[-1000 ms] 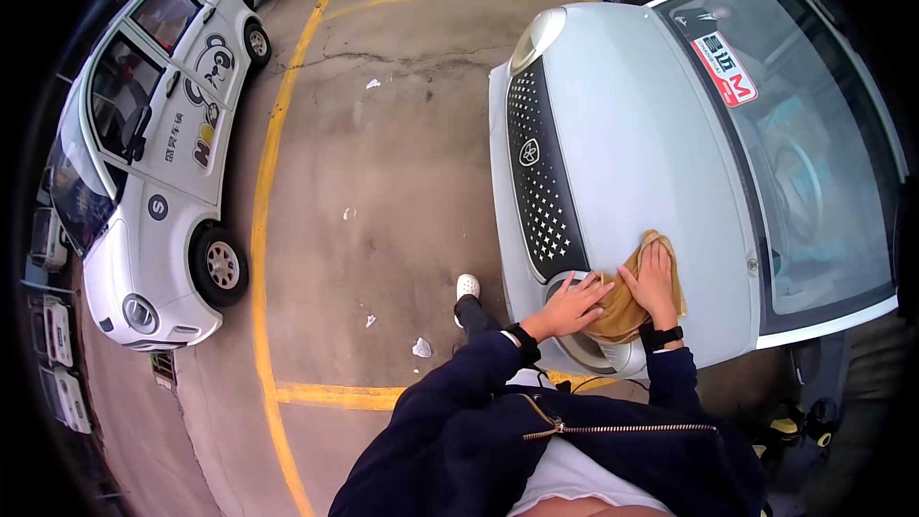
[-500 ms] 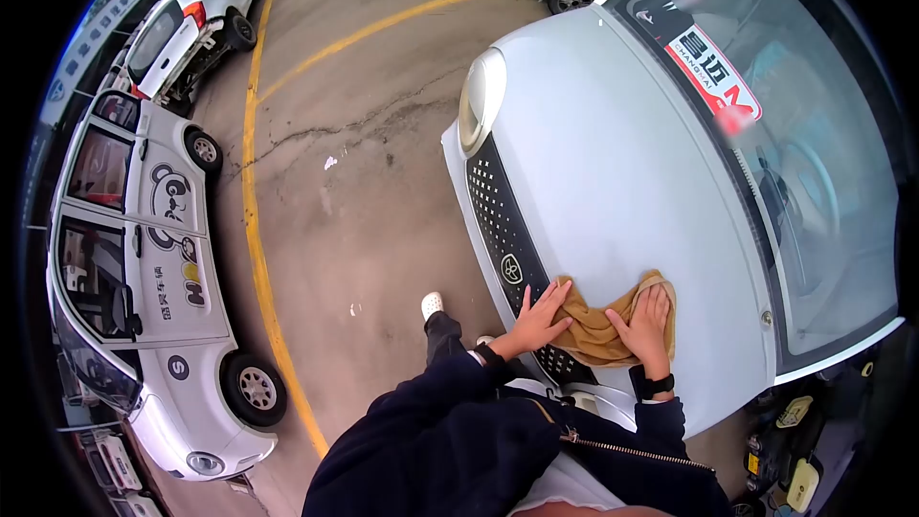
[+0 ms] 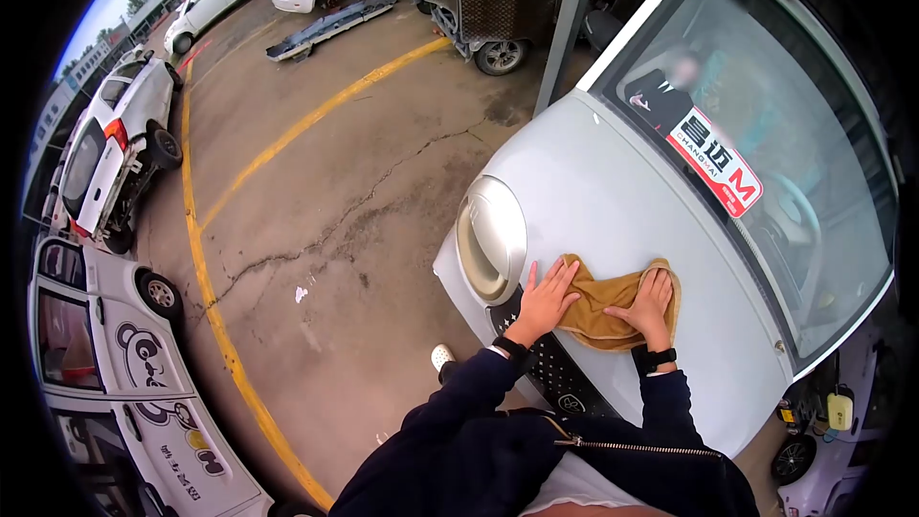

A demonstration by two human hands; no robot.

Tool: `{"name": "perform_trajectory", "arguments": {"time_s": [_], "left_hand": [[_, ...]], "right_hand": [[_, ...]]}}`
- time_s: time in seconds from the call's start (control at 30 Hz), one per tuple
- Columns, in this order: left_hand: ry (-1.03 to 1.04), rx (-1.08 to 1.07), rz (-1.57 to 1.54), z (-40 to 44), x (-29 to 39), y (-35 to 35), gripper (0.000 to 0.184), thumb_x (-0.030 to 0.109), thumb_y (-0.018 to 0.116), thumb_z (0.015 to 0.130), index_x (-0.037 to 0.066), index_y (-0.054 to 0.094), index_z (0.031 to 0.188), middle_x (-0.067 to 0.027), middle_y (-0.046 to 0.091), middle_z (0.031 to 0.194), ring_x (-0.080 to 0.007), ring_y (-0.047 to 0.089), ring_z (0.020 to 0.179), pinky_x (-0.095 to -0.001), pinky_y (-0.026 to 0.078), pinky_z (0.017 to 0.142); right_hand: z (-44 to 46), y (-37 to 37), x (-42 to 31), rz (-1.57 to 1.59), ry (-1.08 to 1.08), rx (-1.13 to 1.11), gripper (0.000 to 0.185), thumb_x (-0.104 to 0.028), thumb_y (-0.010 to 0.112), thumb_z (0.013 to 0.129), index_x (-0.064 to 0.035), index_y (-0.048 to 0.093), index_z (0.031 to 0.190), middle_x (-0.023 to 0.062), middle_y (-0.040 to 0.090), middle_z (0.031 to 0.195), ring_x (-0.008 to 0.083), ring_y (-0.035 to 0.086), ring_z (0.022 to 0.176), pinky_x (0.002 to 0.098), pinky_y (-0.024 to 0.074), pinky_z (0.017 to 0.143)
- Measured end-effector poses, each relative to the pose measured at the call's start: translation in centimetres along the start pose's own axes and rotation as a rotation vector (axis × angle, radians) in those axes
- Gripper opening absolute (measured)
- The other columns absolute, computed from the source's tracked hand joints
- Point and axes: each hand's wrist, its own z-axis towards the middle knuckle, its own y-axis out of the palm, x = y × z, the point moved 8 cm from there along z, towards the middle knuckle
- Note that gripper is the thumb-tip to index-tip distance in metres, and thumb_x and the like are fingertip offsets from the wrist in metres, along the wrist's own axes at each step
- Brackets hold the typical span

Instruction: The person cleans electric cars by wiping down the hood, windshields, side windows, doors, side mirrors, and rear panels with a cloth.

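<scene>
Fingers (image 3: 661, 281) of left hand (image 3: 546, 303) and right hand (image 3: 648, 312) rest outstretched, ungripping, on brown cloth (image 3: 605, 299): probably light, soft, best gathered by edges beside them.

Tally: you have one left hand (image 3: 546, 303), one right hand (image 3: 649, 307), one brown cloth (image 3: 600, 306), two black wristbands (image 3: 661, 358), one red-and-white sticker (image 3: 714, 162), one visible white shoe (image 3: 441, 356).

The cloth (image 3: 601, 304) looks matt and soft, the smooth, faintly glossy hood (image 3: 632, 215) probably painted metal.
</scene>
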Motion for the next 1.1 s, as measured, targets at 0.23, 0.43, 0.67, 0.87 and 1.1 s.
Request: {"name": "perform_trajectory", "arguments": {"time_s": [0.23, 0.43, 0.67, 0.87, 1.1], "left_hand": [[0.193, 0.057, 0.049, 5.5, -9.3, -5.2, 0.045, 0.031, 0.051, 0.095, 0.019, 0.046, 0.139, 0.0025, 0.055, 0.129, -0.0124, 0.04, 0.133, -0.0534, 0.017, 0.113], [0.17, -0.01, -0.109, 9.6, -13.0, -7.0, 0.043, 0.032, 0.049, 0.096, 0.018, 0.047, 0.138, -0.0001, 0.056, 0.129, -0.012, 0.041, 0.133, -0.0536, 0.014, 0.114], [0.224, -0.114, -0.195, 14.7, -18.1, -7.5, 0.045, 0.036, 0.047, 0.097, 0.02, 0.045, 0.139, -0.0035, 0.053, 0.133, -0.0134, 0.039, 0.134, -0.0546, 0.01, 0.114], [0.363, -0.292, -0.255, 17.4, -19.7, -6.8, 0.043, 0.035, 0.049, 0.097, 0.014, 0.049, 0.134, -0.0053, 0.053, 0.131, -0.0184, 0.039, 0.135, -0.0558, 0.013, 0.114], [0.454, -0.367, -0.489, 17.0, -21.9, -6.6, 0.018, 0.016, 0.059, 0.09, 0.008, 0.062, 0.105, -0.0067, 0.059, 0.117, -0.0213, 0.046, 0.13, -0.0572, 0.015, 0.114]], "right_hand": [[12.5, 3.6, -8.7, -0.033, 0.034, -0.087, 0.137, -0.054, 0.088, 0.049, 0.0065, 0.012, 0.146, 0.0304, 0.017, 0.149, 0.0456, 0.012, 0.14, 0.0528, 0.0103, 0.114], [17.1, 3.6, -10.9, -0.078, 0.049, -0.147, 0.138, -0.046, 0.09, 0.048, 0.0036, 0.008, 0.147, 0.0285, 0.014, 0.151, 0.0447, 0.01, 0.141, 0.051, 0.011, 0.115], [20.7, 3.0, -12.4, 0.024, 0.111, -0.122, 0.14, -0.052, 0.088, 0.049, 0.004, 0.007, 0.148, 0.029, 0.012, 0.152, 0.0454, 0.01, 0.141, 0.0493, 0.0112, 0.115], [22.1, 2.6, -13.8, 0.076, 0.11, -0.148, 0.136, -0.049, 0.088, 0.048, 0.0058, 0.013, 0.147, 0.0283, 0.014, 0.152, 0.0423, 0.008, 0.143, 0.0459, 0.0119, 0.117], [19.9, 2.2, -18.5, 0.121, 0.18, 0.034, 0.122, -0.04, 0.087, 0.055, 0.0052, 0.018, 0.145, 0.0286, 0.025, 0.146, 0.0427, 0.02, 0.139, 0.0484, 0.0152, 0.116]]}}
